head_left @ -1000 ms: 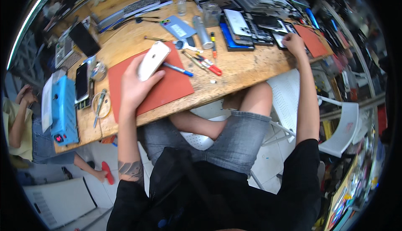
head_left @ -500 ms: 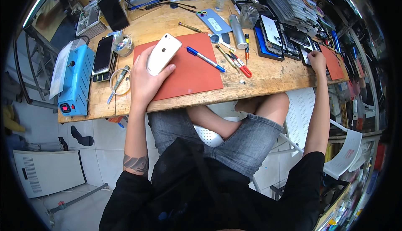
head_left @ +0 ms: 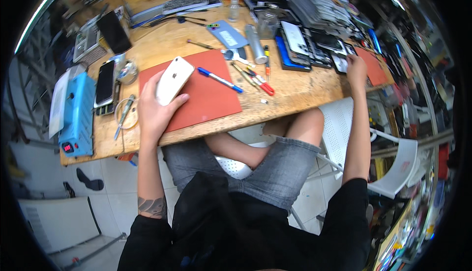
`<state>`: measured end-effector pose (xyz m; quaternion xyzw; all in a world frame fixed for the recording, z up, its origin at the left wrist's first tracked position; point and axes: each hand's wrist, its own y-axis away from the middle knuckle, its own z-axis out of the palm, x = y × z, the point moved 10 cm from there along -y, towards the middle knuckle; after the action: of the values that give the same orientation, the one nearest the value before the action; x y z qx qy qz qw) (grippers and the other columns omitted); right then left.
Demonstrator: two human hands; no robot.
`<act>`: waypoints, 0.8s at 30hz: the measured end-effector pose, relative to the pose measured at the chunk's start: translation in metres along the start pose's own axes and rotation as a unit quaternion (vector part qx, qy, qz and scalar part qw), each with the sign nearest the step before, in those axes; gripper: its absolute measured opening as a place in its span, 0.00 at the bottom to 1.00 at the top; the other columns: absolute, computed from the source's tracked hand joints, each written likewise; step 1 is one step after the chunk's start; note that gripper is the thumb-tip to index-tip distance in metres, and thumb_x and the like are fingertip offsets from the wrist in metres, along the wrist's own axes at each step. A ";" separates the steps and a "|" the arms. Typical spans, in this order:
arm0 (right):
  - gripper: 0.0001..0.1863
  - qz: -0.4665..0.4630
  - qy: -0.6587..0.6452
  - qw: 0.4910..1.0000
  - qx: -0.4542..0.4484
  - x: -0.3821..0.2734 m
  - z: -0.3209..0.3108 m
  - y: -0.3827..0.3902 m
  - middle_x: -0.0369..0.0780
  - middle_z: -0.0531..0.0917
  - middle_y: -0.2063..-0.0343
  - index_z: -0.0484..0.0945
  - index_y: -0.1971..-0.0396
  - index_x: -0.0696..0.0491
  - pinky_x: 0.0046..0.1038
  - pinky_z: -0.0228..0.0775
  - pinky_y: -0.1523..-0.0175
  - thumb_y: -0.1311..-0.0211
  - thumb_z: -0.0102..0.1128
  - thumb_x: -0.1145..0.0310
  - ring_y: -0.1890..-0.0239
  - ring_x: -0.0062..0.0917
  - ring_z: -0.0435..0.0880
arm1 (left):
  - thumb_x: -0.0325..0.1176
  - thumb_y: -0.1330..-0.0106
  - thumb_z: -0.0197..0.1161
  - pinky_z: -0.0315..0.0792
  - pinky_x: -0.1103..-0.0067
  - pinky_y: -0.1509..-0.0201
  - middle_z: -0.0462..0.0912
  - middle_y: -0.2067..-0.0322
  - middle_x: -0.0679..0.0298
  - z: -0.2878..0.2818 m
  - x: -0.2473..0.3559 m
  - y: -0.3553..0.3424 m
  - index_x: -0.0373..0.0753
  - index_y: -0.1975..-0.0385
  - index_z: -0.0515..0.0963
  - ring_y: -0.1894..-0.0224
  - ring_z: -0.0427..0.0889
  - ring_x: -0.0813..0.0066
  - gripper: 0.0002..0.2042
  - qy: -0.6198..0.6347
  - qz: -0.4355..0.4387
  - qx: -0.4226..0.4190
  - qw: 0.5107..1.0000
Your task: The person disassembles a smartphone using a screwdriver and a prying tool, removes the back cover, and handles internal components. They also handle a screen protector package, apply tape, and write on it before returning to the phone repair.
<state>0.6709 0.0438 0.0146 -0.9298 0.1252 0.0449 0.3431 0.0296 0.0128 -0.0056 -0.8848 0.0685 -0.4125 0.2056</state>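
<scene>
Phone [head_left: 174, 81] (L hand [head_left: 154, 105]) moved clr of pen [head_left: 220, 79].

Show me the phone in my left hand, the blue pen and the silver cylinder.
Phone [head_left: 175, 80], head view: middle of its back.
Blue pen [head_left: 221, 80], head view: mid-barrel.
Silver cylinder [head_left: 254, 45], head view: its side.

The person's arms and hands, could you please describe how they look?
The sleeves are short and black. The left forearm bears a dark patterned tattoo toward the elbow. The left hand and right hand are bare, without gloves.
</scene>
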 end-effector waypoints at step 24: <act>0.41 -0.116 -0.577 0.760 -0.275 -0.425 -0.047 0.192 0.48 0.81 0.50 0.66 0.33 0.62 0.32 0.80 0.47 0.42 0.77 0.63 0.52 0.33 0.85 | 0.39 0.26 0.66 0.76 0.84 0.60 0.79 0.56 0.63 0.065 0.031 0.027 0.33 0.35 0.65 0.62 0.78 0.84 0.26 0.519 -0.147 -0.132 0.832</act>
<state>0.2102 -0.0417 0.0021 -0.7897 -0.2232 0.5654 0.0822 0.1000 -0.0009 -0.0328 -0.5592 0.0881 -0.8233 -0.0416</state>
